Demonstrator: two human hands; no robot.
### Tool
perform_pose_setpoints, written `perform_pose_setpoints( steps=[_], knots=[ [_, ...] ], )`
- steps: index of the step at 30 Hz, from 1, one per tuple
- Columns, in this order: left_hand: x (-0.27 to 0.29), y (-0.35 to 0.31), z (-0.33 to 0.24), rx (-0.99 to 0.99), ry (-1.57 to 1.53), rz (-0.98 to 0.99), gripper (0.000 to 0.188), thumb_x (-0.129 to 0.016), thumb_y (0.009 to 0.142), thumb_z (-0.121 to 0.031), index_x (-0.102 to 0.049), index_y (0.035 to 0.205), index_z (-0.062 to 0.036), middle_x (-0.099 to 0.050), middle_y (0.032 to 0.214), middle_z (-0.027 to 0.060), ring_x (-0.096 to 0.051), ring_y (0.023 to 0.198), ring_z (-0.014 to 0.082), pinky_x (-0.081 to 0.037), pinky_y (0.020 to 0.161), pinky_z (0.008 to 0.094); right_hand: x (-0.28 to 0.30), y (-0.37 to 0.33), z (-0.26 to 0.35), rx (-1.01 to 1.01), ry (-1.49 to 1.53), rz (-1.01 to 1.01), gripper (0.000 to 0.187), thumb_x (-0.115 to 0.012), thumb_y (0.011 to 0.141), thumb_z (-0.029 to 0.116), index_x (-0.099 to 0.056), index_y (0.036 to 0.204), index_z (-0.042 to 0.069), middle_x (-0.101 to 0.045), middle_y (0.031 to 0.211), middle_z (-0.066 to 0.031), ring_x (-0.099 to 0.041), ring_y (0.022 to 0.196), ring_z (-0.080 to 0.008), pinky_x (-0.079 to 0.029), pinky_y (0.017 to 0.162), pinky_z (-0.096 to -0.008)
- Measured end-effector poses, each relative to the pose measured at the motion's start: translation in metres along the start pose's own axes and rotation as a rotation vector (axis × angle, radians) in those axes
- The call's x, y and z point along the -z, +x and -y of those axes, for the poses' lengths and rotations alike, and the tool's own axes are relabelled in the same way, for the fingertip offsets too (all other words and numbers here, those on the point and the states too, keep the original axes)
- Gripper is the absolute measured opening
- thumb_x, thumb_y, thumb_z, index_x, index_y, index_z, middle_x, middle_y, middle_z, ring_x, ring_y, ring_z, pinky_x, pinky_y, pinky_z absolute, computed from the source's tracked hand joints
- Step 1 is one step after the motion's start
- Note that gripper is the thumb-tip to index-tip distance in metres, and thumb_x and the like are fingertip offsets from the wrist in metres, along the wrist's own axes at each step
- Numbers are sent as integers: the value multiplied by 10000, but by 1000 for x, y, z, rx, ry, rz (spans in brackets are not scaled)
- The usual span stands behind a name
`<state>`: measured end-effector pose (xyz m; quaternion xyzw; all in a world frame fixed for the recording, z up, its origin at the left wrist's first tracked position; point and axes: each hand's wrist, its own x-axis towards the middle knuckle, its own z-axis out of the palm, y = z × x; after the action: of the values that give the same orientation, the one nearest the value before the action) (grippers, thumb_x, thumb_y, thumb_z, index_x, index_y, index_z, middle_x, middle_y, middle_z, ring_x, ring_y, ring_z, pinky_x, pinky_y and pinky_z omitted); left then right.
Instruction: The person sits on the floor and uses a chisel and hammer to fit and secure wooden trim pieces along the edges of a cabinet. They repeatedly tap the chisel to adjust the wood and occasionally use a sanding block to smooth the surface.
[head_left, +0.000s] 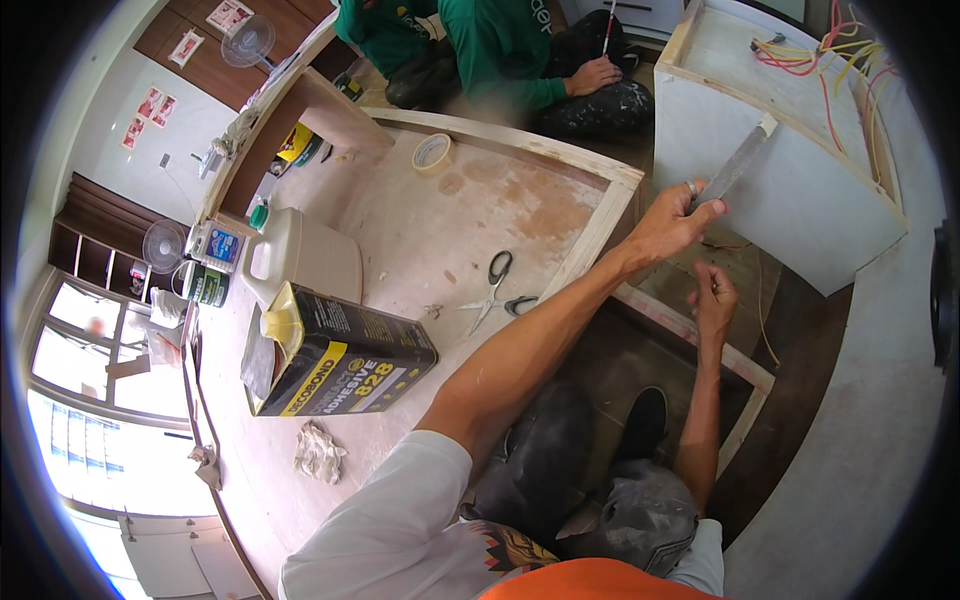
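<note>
My left hand (675,218) is closed round a long, flat grey file (738,165). Its pale far tip lies against the upper edge of a white cabinet panel (760,205), in front and to the right. Below it, my right hand (713,300) is raised with loosely curled fingers, and nothing shows in it. Under my left forearm runs the bare wooden edge (590,240) of a large pale board. On that board lie black-handled scissors (490,295), blades apart.
A black and yellow adhesive can (345,355), a white jug (305,255), a tape roll (433,154) and a crumpled rag (319,452) are on the board. Loose wires (835,55) rise at the far right. Two people in green (500,50) sit beyond.
</note>
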<state>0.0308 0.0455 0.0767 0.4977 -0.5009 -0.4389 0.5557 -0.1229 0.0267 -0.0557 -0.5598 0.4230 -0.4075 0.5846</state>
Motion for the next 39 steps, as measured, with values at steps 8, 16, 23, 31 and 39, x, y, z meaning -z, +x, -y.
perform_pose_setpoints(
  steps=[8, 16, 23, 31, 39],
  knots=[
    [-19, -5, 6, -8, -106, 208, 259, -565, 1037, -314, -612, 1034, -59, -571, 759, -20, -521, 663, 60, -447, 597, 225, -15, -12, 21, 381, 242, 60, 368, -620, 1008, 245, -560, 1284, 8, -612, 1056, -43, -596, 923, -106, -473, 797, -249],
    [-27, -14, -13, 211, 38, 400, 365, -579, 1022, -363, -610, 1122, -13, -684, 975, 74, -666, 838, 121, -578, 725, 306, -6, -35, 38, 235, 405, 195, 312, -468, 1070, 280, -513, 1245, 25, -596, 827, -41, -562, 664, -113, -465, 610, -244],
    [-12, -6, 14, -179, 318, 176, 406, -610, 996, -334, -582, 1232, -5, -665, 1117, 161, -662, 1009, 257, -556, 842, 432, -25, -58, 6, -29, 537, -181, 331, -413, 1086, 334, -490, 1232, 47, -469, 709, -19, -418, 535, -92, -368, 489, -244],
    [-5, -6, 5, -656, 857, -227, 440, -666, 886, -130, -540, 1303, -67, -509, 1374, 227, -507, 1245, 404, -399, 1057, 484, -15, -64, -63, 54, 498, -519, 397, -447, 1071, 362, -478, 1233, 1, -463, 735, -24, -434, 578, -103, -407, 506, -265],
    [18, 19, 26, -783, 803, -640, 493, -651, 867, -49, -491, 1326, 30, -441, 1374, 285, -380, 1351, 411, -313, 1130, 472, 14, -38, -70, -314, 635, -277, 352, -476, 1044, 253, -437, 1373, 135, -655, 907, -49, -487, 595, -101, -463, 519, -309]
  ],
)
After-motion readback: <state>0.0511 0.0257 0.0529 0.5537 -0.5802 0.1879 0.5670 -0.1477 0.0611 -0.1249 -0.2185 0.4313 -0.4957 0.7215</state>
